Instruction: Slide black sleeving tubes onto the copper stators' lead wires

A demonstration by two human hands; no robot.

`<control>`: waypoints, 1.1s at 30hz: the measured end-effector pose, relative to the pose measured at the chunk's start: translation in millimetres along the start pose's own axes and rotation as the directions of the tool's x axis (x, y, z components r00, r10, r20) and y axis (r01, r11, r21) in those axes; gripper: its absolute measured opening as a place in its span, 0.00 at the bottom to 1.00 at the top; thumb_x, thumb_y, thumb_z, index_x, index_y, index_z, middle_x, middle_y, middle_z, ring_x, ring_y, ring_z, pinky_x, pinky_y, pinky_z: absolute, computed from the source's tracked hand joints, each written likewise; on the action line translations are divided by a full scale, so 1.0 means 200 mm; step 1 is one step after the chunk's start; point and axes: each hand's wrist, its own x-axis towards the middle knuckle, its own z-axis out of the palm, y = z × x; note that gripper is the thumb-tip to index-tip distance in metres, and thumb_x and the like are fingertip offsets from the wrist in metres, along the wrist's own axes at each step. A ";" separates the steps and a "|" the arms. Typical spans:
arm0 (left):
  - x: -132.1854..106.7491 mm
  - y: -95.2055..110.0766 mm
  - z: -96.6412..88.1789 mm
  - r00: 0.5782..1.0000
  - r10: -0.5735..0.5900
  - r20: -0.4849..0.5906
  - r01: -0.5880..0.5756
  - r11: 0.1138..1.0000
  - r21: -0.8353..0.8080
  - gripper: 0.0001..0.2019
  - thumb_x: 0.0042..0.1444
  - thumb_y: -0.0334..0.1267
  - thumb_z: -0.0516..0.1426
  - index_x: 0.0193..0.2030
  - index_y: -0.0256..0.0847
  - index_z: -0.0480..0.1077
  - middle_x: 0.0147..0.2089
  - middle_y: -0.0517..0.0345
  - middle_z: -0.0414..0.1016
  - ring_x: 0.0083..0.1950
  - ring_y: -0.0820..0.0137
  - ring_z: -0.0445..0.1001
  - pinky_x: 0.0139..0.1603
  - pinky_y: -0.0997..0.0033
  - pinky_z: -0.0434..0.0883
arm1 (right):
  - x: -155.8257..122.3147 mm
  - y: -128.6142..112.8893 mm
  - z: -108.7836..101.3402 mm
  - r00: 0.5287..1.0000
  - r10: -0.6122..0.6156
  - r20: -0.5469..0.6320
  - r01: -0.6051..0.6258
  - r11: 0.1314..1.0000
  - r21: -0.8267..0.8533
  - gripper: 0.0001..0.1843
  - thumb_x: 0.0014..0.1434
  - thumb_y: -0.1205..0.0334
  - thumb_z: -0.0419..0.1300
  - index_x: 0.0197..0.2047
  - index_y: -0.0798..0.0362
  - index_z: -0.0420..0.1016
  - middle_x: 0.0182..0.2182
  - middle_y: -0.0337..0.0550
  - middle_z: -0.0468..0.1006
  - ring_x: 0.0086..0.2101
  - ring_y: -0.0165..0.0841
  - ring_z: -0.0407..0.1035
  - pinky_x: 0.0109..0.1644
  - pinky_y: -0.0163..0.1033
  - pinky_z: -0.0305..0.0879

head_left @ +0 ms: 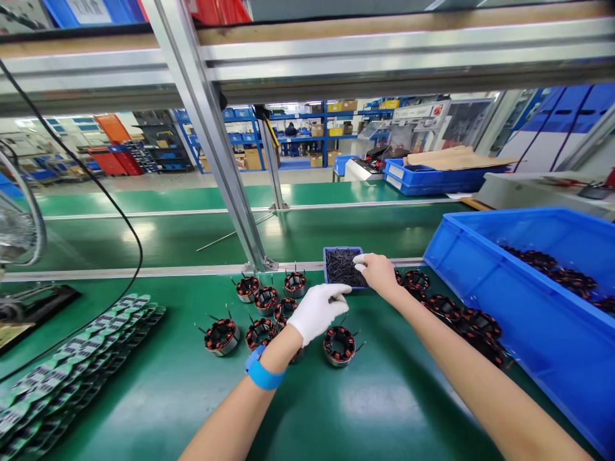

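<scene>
Gloved left hand (pixel 317 312) over wound stators (pixel 339 346)

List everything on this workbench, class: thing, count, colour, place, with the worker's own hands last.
Stators: about seven loose, copper and black, mid bench; more in a row to the right.
Tray: one, blue, behind them, holding dark pins.
Crate: one, blue, right, more stators inside.
Boards: one stack, green, left.
Fan: one, grey, far left.
Bench: one, green.
Left hand: white glove, blue wristband, beside the tray.
Right hand: bare, white fingertip cover, on the pins.
</scene>
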 end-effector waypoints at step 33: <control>0.00 0.07 0.06 0.995 0.093 0.037 -0.100 0.919 0.380 0.21 0.48 0.29 0.49 0.50 0.44 0.66 0.36 0.60 0.73 0.39 0.68 0.69 0.45 0.70 0.66 | -0.64 -0.10 -0.15 0.969 -0.246 -0.032 0.213 0.760 0.615 0.12 0.54 0.69 0.51 0.36 0.49 0.75 0.35 0.39 0.76 0.37 0.33 0.69 0.43 0.40 0.66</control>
